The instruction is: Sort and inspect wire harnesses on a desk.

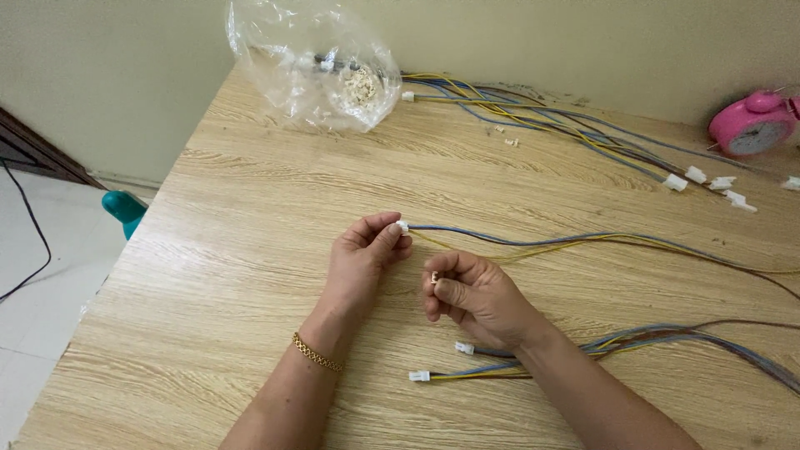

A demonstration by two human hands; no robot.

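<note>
Left hand up front, thumb and forefinger pinched tight in a firm grip on a small white connector at the end of a wire set — blue, yellow and brown strands trailing off to the right across the bench. Gold bracelet on that wrist. Right hand sits just beside it, a little lower, fingers curled in and its grip clenched on a tiny tan piece held between thumb and forefinger; too small to say what kind of part it is. The two hands are close but not touching, the connector up at the left fingertips, the tan piece at the right.

Under the right wrist, two more white-tipped wire ends lie flat on the wood, their bundle running out to the right edge. Moving outward now: at the far side of the bench, a clear plastic bag with a heap of small pale parts inside, standing against the wall. Next to it, a long spread of wires with white connectors at their ends, plus a few loose bits on the wood. Far right corner, a pink alarm clock. Off the bench at left, a teal object on the pale floor, a dark cable nearby
</note>
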